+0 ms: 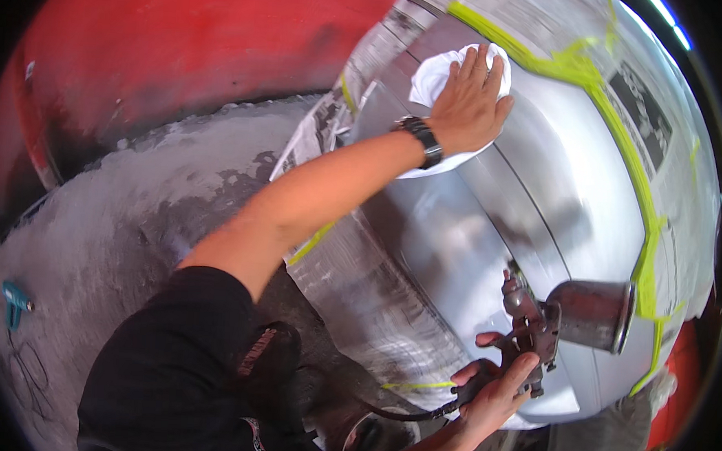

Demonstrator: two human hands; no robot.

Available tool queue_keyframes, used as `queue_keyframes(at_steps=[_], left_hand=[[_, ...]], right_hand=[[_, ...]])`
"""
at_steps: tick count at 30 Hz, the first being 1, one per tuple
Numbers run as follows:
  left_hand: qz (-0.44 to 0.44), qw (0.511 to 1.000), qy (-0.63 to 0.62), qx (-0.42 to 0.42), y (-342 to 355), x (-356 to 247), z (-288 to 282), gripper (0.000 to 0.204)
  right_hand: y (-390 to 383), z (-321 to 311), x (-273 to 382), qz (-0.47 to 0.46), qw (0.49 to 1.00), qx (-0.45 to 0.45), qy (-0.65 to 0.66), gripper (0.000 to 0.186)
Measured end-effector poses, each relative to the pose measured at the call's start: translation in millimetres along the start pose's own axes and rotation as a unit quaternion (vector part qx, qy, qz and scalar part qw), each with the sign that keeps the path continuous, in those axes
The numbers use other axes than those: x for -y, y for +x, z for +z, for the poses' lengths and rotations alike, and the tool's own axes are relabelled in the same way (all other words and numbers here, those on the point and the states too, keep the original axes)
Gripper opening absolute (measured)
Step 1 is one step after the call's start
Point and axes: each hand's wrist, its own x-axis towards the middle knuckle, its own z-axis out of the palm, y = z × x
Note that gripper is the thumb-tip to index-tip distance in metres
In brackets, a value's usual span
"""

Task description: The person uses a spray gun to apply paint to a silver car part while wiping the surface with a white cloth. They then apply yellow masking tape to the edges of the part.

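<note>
Your left hand (469,100) lies flat on the soft, limp cloth (434,74) against the slick panel (542,194), while your right hand (495,392) is clamped on the heavy, top-weighted spray gun (535,328) grip.

We note the silver panel (542,194) as smooth painted metal with a satin gloss that throws soft reflections. The white cloth (434,78) under the left hand (465,104) looks soft, matt and crumpled. The spray gun (535,324) in the right hand (495,392) is dull, stained metal, its cup (589,313) brushed and matt grey. Masking newspaper (365,299) is thin, wrinkled paper; the yellow-green tape (626,149) is matt. The concrete floor (125,205) is rough, dusted grey. The watch (421,137) is black, faintly glossy.
</note>
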Motion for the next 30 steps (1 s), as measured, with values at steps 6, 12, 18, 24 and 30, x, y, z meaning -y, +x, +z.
queue_keyframes(at_steps=[6, 12, 18, 24, 30], left_hand=[[0.06, 0.997, 0.052, 0.021, -4.3, 78.1, 0.8, 0.043], [0.18, 0.976, -0.021, 0.12, -58.7, -56.8, 9.1, 0.062], [0.328, 0.922, -0.076, 0.191, -81.1, -193.1, 33.9, 0.058], [0.475, 0.848, -0.084, 0.219, -102.4, -290.1, 69.1, 0.058], [0.551, 0.81, -0.093, 0.174, -122.9, -359.3, 102.9, 0.055]], right_hand=[[-13.4, -37.9, -5.1, -0.007, 1.0, -0.007, -0.001, 0.066], [11.2, -83.7, -32.5, 0.045, 0.995, -0.087, -0.019, 0.057], [-19.1, -134.2, -45.4, 0.04, 0.987, -0.148, -0.036, 0.063], [-44.6, -175.0, -64.8, 0.071, 0.982, -0.175, -0.003, 0.056], [-47.3, -210.9, -65.6, 0.094, 0.979, -0.182, -0.006, 0.05]])
